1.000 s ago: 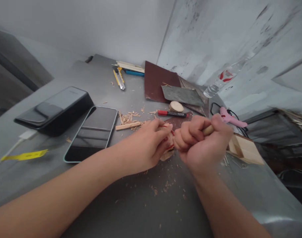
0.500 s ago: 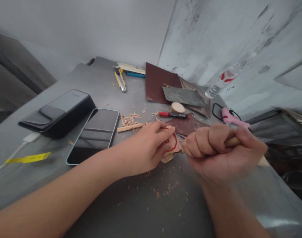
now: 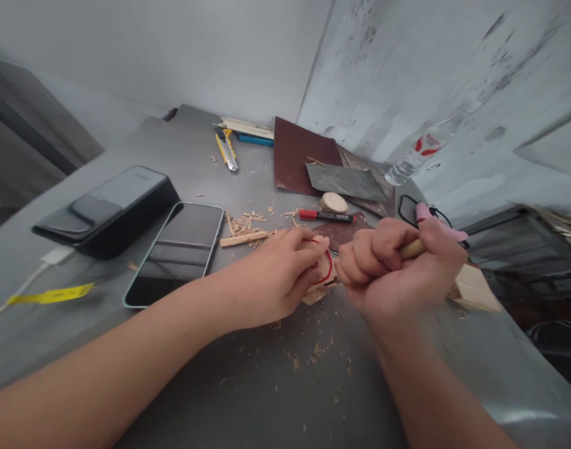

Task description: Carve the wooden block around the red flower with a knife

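Pressed down on the table, my left hand point(image 3: 285, 271) is closed around a small wood block point(image 3: 321, 292) that bears a red drawn line. Most of the block is hidden under the fingers. My right hand point(image 3: 392, 268) makes a fist round a wooden-handled carving tool point(image 3: 412, 249); only the rear of its handle shows. A short dark piece of its blade meets the block's right edge, just beside my left fingertips. Wood shavings point(image 3: 248, 224) and a thin wood stick point(image 3: 244, 239) lie beyond my left hand.
A phone point(image 3: 177, 249) and a black box-like device point(image 3: 107, 212) lie left. Farther back are a yellow cutter point(image 3: 228, 151), brown sandpaper point(image 3: 299, 153), a red marker point(image 3: 327, 216) and a round wood slice point(image 3: 334, 202). Right stand a bottle point(image 3: 414, 159), a pink tool point(image 3: 437, 224) and a wood block point(image 3: 475, 290).
My right hand has moved left with the carving tool, closer to the block in my left hand. More of the pale wood block at right now shows. My left hand stays nearly still.
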`<control>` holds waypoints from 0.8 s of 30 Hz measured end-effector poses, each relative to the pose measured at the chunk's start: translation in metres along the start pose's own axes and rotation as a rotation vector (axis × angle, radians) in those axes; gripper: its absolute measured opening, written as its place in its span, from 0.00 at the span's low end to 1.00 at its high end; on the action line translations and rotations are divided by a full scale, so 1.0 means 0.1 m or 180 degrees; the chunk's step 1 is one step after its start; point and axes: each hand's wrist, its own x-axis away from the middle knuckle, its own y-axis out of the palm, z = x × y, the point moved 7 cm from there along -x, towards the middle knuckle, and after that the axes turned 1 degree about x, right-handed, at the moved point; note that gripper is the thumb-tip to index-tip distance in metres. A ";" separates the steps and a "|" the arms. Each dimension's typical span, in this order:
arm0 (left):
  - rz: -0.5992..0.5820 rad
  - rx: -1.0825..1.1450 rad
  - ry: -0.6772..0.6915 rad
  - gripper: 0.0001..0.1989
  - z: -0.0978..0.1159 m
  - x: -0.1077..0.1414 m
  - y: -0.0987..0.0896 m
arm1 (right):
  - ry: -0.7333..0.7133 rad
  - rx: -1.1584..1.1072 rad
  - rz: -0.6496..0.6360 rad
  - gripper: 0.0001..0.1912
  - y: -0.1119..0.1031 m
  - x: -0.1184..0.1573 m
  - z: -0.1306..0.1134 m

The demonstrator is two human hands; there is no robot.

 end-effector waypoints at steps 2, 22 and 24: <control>0.0003 -0.0012 -0.0013 0.16 0.00 0.00 0.00 | 0.0083 -0.0090 0.0239 0.31 -0.06 -0.03 0.04; 0.0148 0.0122 -0.0018 0.21 -0.05 0.03 0.01 | -0.0132 0.0148 -0.0612 0.25 0.08 0.10 -0.07; 0.0090 0.0142 -0.0030 0.20 -0.05 0.02 0.01 | -0.0069 0.0167 -0.0666 0.25 0.08 0.08 -0.06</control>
